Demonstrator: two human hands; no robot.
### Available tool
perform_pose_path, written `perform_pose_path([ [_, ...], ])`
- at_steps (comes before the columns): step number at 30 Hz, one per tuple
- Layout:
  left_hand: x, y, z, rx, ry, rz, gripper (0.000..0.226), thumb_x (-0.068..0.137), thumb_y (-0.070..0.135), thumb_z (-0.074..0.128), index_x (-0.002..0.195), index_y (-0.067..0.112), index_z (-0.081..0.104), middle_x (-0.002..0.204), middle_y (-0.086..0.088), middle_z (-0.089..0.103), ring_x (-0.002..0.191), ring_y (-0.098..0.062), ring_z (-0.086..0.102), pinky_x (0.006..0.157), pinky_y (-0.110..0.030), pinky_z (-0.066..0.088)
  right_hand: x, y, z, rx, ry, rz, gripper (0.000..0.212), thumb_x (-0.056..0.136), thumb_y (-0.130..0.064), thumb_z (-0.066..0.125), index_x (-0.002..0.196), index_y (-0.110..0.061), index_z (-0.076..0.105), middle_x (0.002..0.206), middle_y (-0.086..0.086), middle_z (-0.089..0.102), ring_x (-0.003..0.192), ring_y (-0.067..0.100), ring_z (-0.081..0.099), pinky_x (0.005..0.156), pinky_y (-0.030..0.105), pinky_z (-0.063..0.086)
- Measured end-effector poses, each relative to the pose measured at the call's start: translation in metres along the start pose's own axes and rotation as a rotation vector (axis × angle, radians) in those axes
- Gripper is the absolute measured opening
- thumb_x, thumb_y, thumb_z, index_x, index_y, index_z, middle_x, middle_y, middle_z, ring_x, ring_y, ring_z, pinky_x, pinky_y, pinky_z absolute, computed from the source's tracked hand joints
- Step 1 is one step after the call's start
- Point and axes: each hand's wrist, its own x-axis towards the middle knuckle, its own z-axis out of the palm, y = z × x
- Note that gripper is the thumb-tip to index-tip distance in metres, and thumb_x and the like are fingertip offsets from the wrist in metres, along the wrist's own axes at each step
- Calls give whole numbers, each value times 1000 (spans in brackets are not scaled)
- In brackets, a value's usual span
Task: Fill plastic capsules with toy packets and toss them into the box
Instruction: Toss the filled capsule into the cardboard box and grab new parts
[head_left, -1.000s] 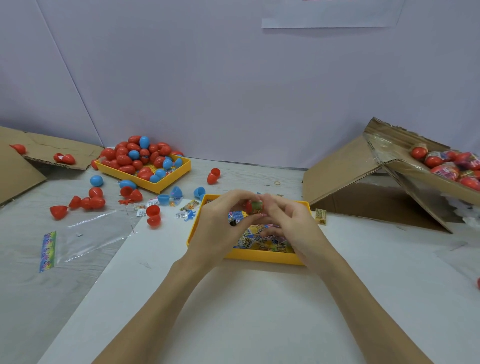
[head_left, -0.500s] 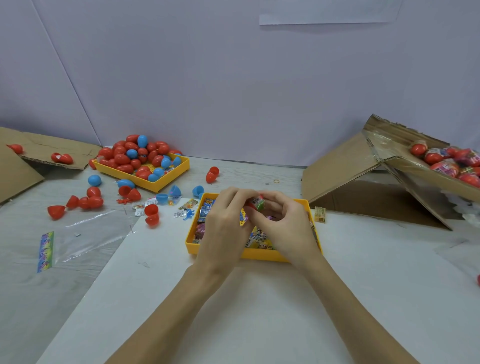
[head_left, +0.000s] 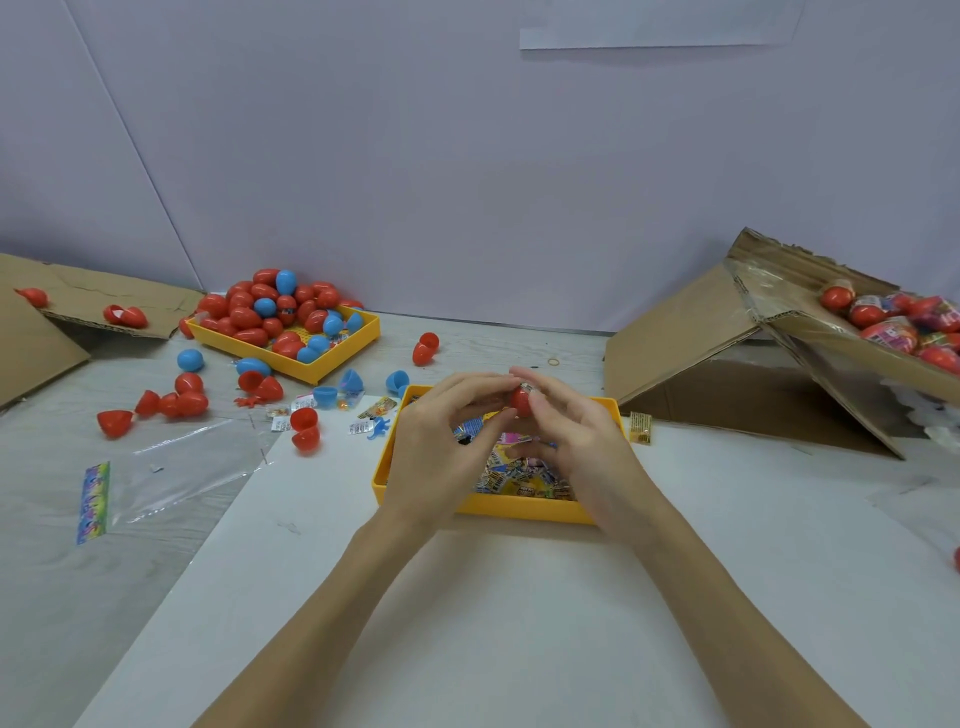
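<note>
Both hands are up over the near yellow tray (head_left: 524, 506), working one red capsule (head_left: 521, 401) between them. The left hand (head_left: 436, 457) has its fingertips curled onto the capsule's left side, and the right hand (head_left: 582, 441) pinches it from the right with thumb and forefinger. A bit of printed packet pokes out at the capsule's top, so it doesn't look fully closed, though it's small and hard to be sure. The tray under the hands is full of toy packets (head_left: 524, 475).

Back left there's a second yellow tray (head_left: 332, 358) heaped with red and blue capsules, plus loose halves scattered on the table around it. An empty clear plastic bag (head_left: 171, 473) lies flat on the left. On the right, a tilted cardboard box (head_left: 810, 332) holds finished red capsules, well apart from the hands.
</note>
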Motion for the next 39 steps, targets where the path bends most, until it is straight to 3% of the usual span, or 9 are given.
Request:
perform_pose_path([
  [7, 2, 3, 0, -160, -37, -149, 32, 88, 12, 79, 119, 12, 72, 111, -1, 71, 105, -18, 72, 88, -27, 60, -1, -1, 0, 105, 42, 0, 29, 102, -16, 62, 129, -10, 62, 110, 15, 77, 107, 29, 74, 88, 33, 61],
  [15, 1, 5, -5, -326, -88, -252, 34, 92, 9, 73, 125, 15, 72, 110, 7, 77, 106, -10, 72, 86, -16, 56, 0, -4, -4, 224, 103, 44, 38, 83, -24, 78, 114, -6, 67, 107, 18, 77, 101, 29, 76, 81, 28, 62],
  [25, 1, 3, -5, -346, -87, -277, 36, 88, 9, 77, 124, 12, 72, 110, 4, 77, 104, -13, 74, 85, -19, 57, -1, -3, 1, 156, 116, -26, 32, 88, -22, 73, 114, -6, 67, 100, 20, 78, 97, 31, 77, 79, 31, 62],
  [29, 2, 4, -8, -397, -66, -340, 30, 90, 14, 75, 120, 20, 73, 107, 10, 78, 104, -7, 73, 84, -15, 56, -3, -4, 5, 78, 89, -45, 34, 94, -28, 68, 122, -9, 66, 104, 13, 79, 101, 28, 76, 86, 34, 62],
  [33, 6, 3, -15, -459, -126, -418, 31, 86, 31, 75, 116, 28, 75, 109, 9, 78, 107, -7, 72, 84, -14, 55, -5, -6, 6, 57, 140, -58, 34, 83, -25, 78, 111, -8, 68, 99, 12, 80, 91, 28, 78, 75, 25, 61],
  [39, 5, 5, -16, -434, -119, -375, 31, 81, 34, 77, 111, 35, 75, 106, 11, 78, 104, -7, 73, 83, -14, 55, -5, -5, 5, 70, 167, -110, 32, 79, -21, 79, 107, -6, 73, 95, 14, 80, 87, 28, 78, 73, 26, 62],
])
